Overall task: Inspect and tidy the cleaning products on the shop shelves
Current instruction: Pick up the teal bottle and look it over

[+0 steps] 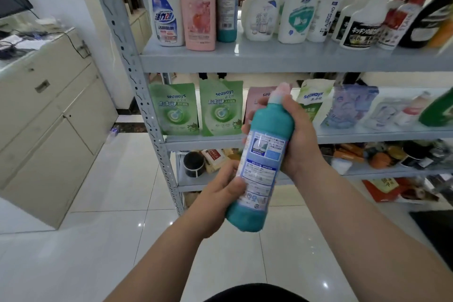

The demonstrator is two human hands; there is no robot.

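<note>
- The teal plastic bottle with a pale pink cap [263,154] is held up in front of the grey metal shelf unit [269,59], tilted, with its cap toward the shelves.
- The left hand [220,193] grips its lower body, fingers curled round the label's edge.
- The right hand [299,140] clasps its upper part — thumb by the neck.
- Teal bottles: two. One is in the hands, and a second teal bottle [226,0] stands on the unit's upper shelf, just beside a pink rectangular bottle [199,12].
- Matching green stand-up pouches [174,110]: two — side by side on the shelf below.
</note>
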